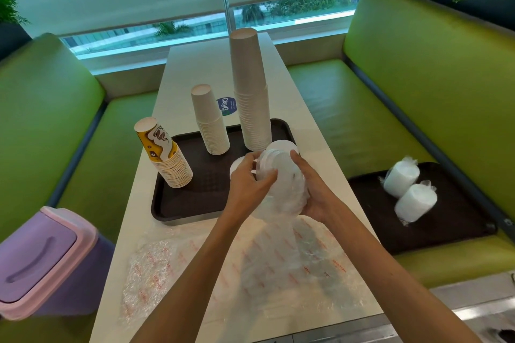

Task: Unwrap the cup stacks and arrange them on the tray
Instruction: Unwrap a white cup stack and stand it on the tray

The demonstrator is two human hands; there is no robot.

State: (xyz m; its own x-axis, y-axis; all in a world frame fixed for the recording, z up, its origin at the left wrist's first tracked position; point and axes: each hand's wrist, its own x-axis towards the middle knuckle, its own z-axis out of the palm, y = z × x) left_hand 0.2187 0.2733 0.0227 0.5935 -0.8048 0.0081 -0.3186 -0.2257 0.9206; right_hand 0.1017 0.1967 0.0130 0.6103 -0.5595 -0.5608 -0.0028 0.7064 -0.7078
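Hands first: the left hand (248,181) was curled over the near-left side of a wrapped stack (278,186) of white pieces, fingers bent round the plastic, and the right hand (309,189) was cupped round its right side, so the stack was gripped from both sides, tilted, just above the near right corner of the dark tray (192,203). Loose clear wrap was seen trailing down from it onto the crumpled wrappers (278,267) spread across the near end of the table (195,69), right up to its near edge. Three unwrapped stacks were stood upside down on the tray: a printed stack (167,159) leaning at the left rim, a short white stack (210,120) by the far rim, and a tall white stack (252,92) near the far right corner. Bare tray surface was visible along the near rim and between the stacks. Off the table's right edge, a second tray (451,231) was laid on the green bench with two wrapped bundles (409,189) on their sides. A purple bin (41,259) was parked close by the table's left edge.
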